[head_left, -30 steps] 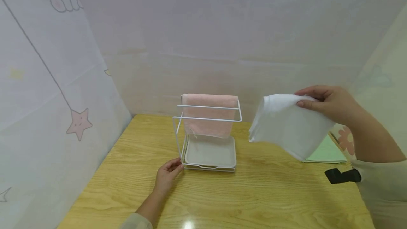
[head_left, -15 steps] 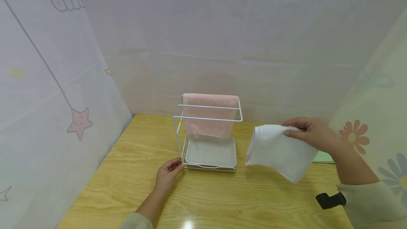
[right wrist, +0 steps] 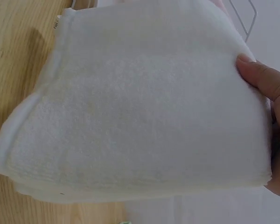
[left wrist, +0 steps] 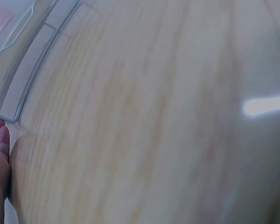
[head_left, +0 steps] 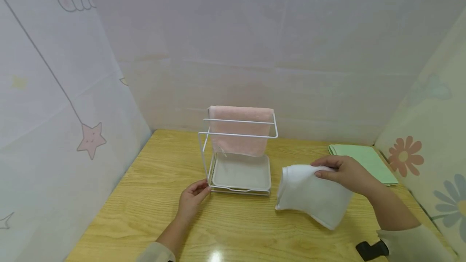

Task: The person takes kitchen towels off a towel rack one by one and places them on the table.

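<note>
A rack [head_left: 238, 135] tops the wooden table [head_left: 233, 223] (pale sheeting [head_left: 255, 43] behind).

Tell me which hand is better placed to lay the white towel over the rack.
Probably the right hand: it holds the folded white towel by its upper edge, right of the rack. The left hand is at the rack's lower front corner, away from the towel, so seems better suited to steadying.

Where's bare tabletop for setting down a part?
Free: the yellow wooden table left of the white wire rack, and its front stretch between the left hand and the folded white towel. Crowded: right of the rack, where the right hand holds that towel, and the back-right corner under the folded pale green cloth.
</note>
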The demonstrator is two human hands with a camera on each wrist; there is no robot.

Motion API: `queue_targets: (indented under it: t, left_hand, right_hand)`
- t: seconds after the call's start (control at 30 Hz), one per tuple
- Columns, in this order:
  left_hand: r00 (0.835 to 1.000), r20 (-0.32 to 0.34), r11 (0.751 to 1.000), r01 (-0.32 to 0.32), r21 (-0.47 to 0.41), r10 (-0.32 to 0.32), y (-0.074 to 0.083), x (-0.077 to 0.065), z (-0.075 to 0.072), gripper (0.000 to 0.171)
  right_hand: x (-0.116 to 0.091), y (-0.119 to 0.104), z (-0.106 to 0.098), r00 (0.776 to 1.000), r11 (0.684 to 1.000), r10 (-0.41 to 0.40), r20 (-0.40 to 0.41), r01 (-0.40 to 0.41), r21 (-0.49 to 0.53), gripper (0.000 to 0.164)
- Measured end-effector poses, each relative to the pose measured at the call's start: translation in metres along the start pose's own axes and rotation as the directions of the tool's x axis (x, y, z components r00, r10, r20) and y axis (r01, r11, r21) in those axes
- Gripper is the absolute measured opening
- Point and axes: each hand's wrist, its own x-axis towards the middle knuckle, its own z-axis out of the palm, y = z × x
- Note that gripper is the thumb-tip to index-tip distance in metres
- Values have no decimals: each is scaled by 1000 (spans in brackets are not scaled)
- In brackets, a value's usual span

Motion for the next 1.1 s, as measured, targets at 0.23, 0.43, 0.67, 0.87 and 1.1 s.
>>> queue_targets:
  t: [0.23,0.43,0.67,0.87,1.1]
  left_hand:
    - [1000,-5,1000,3,8,-3,1,1,0,34]
    - [1000,-3,1000,-4,4,4,3,0,1,33]
    - [1000,4,1000,-13,12,13,7,-2,2,35]
    - [1000,14,1000,3,7,-3,5,-2,2,38]
    - [1000,1,1000,17,-4,-17,0,0,0,36]
  right_hand:
    - [8,18,12,1000,1000,-18,11,18,-2,34]
    - [19,35,15,998,998,44,-37,-45,-39,37]
    - [30,63,18,988,989,133,-81,-137,-53,46]
    - [33,96,30,979,981,183,-87,-188,-51,48]
    - [32,125,40,964,965,258,-61,-260,-31,52]
